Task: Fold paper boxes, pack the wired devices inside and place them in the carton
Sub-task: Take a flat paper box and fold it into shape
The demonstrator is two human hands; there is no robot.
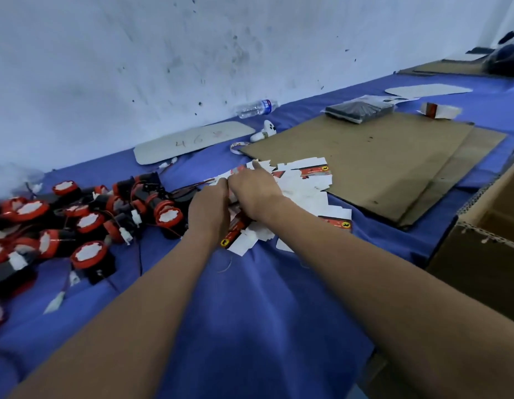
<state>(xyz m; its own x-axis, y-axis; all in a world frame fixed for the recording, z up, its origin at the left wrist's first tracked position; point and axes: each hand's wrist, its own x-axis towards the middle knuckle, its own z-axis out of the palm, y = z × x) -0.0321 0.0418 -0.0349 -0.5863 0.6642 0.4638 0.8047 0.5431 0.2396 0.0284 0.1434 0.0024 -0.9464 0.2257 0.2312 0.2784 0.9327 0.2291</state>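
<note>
**Both hands in the flat-box pile, nothing folded yet**

Blue cloth covers the table [264, 312], scuffed white wall behind. Left hand [211, 210] and right hand [254, 192] sit side by side on the pile of flat paper boxes [296, 182], mid-table. Left fingers curl down into the near-left edge of the pile and look to be pinching a red-printed blank; right hand lies across the top with fingers curled on the sheets, forefinger pointing far. Exact grip is hidden under the knuckles.

Pile spreads far-right from the hands, so the right hand is nearer the bulk of it. The red blank's long axis runs near-to-far under the left hand.

Wired devices [86, 223] heaped to the left, closest to the left hand. Carton [492, 234] at the right edge, open, closest to the right arm.
</note>
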